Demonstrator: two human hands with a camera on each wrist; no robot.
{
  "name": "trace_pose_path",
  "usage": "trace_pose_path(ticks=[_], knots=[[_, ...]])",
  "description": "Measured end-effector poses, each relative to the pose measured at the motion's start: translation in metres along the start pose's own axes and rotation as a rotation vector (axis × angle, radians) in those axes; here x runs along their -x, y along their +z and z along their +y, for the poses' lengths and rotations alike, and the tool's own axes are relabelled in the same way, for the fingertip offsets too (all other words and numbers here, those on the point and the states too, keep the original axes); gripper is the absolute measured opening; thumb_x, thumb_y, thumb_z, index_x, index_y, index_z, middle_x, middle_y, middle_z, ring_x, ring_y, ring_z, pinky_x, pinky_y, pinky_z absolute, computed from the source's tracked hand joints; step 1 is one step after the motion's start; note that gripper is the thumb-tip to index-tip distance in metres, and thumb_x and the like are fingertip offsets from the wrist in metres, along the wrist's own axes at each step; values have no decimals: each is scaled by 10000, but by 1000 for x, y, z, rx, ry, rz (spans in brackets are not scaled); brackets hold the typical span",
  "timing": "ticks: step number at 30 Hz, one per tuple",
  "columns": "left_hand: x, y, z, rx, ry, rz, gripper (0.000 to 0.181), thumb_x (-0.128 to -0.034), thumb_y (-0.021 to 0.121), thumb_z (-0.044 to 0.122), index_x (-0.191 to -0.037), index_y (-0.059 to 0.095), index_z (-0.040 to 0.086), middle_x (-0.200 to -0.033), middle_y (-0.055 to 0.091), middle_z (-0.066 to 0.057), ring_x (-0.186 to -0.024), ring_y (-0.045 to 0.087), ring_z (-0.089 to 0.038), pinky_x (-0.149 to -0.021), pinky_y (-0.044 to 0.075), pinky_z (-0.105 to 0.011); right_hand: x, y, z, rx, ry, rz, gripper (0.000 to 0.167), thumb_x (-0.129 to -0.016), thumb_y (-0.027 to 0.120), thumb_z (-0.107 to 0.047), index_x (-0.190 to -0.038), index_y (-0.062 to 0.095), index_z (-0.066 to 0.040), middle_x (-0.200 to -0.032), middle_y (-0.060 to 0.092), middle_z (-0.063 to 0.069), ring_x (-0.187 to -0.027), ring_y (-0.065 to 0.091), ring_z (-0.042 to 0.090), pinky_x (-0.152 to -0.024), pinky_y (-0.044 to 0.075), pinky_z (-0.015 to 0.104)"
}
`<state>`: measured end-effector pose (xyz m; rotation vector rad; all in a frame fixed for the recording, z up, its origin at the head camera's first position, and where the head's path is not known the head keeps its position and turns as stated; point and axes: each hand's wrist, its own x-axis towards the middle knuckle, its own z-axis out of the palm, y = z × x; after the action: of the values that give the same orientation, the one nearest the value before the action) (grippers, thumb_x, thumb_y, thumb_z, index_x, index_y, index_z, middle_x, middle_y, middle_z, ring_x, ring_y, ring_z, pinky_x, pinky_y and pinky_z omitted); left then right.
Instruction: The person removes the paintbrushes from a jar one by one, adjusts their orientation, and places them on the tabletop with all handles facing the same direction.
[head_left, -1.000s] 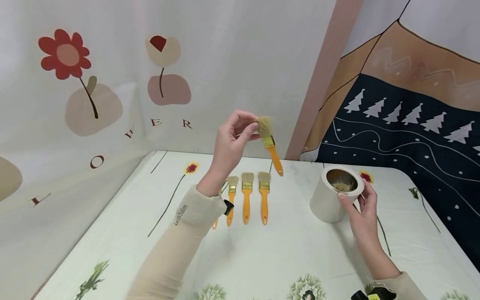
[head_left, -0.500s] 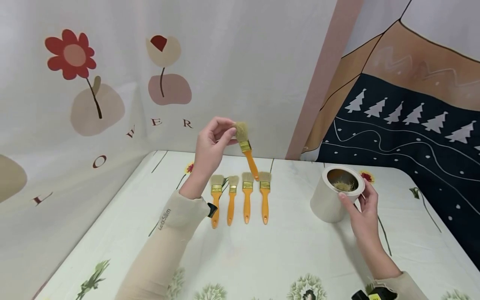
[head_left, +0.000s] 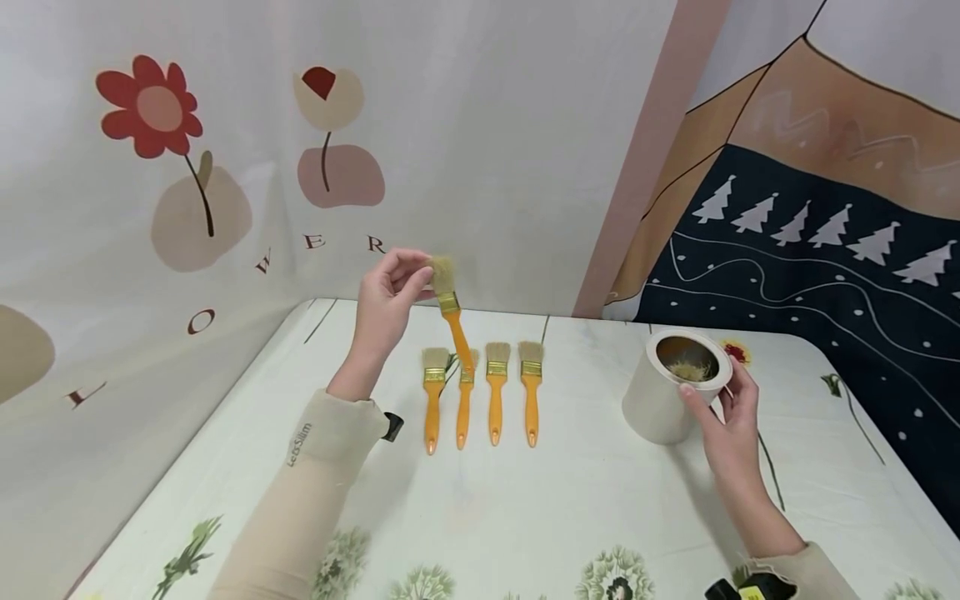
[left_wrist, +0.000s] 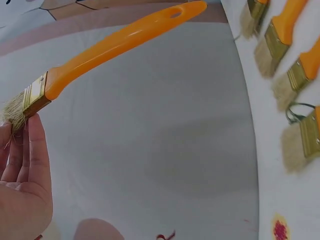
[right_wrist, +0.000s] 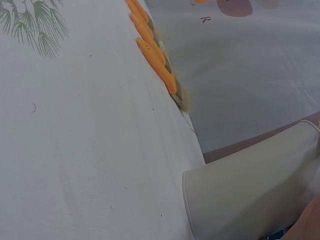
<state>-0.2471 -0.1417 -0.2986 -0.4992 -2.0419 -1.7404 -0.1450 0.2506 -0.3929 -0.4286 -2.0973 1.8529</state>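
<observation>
My left hand (head_left: 384,308) pinches a flat paintbrush (head_left: 456,329) by its bristles, above a row of others. Its orange handle (left_wrist: 120,47) hangs downward in the head view. Several similar paintbrushes, among them one at the row's left end (head_left: 432,408) and one at its right end (head_left: 532,408), lie side by side on the table with bristles toward the back. At the right, my right hand (head_left: 731,442) holds a cream cylindrical container (head_left: 651,404) by its side and rim. Bristles (head_left: 688,371) show inside its opening. In the right wrist view the container's wall (right_wrist: 245,190) hides most of the fingers.
A white cloth (head_left: 480,517) printed with flowers covers the table. Behind it hangs a pale curtain (head_left: 487,150) with flower prints. On the right is a dark panel (head_left: 787,275) with printed trees.
My left hand has moved left and slightly down with the paintbrush, from right of the row to over its left part. The right hand and the container have stayed in place.
</observation>
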Motion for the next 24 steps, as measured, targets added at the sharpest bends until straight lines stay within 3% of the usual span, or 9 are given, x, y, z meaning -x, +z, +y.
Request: trace_pose_path(ticks=[11, 20, 24], knots=[[9, -27, -26, -73, -113, 43, 285, -989, 620, 134, -1206, 590, -49, -1017, 667, 133, -892, 666, 34, -778, 593, -153, -3, -1, 2, 11, 1, -4, 774, -982, 632, -185, -1579, 150, -290, -1659, 180, 1, -1548, 179, 181, -1225, 258, 183], [13, -42, -45, -130, -242, 39, 318, -1002, 606, 178, -1238, 587, -33, -1186, 670, -175, -873, 657, 41, -761, 592, -150, -4, -1, 2, 12, 6, -7, 782, -980, 636, -190, -1579, 144, -294, -1661, 175, -8, -1550, 170, 170, -1253, 230, 238], [15, -46, -54, -150, -303, 29, 345, -1011, 593, 198, -1269, 577, -29, -1242, 637, -242, -868, 638, 48, -762, 585, -133, -2, -1, 1, 9, 14, -9, 775, -981, 636, -212, -1576, 147, -298, -1662, 171, -14, -1548, 174, 168, -1241, 267, 249]])
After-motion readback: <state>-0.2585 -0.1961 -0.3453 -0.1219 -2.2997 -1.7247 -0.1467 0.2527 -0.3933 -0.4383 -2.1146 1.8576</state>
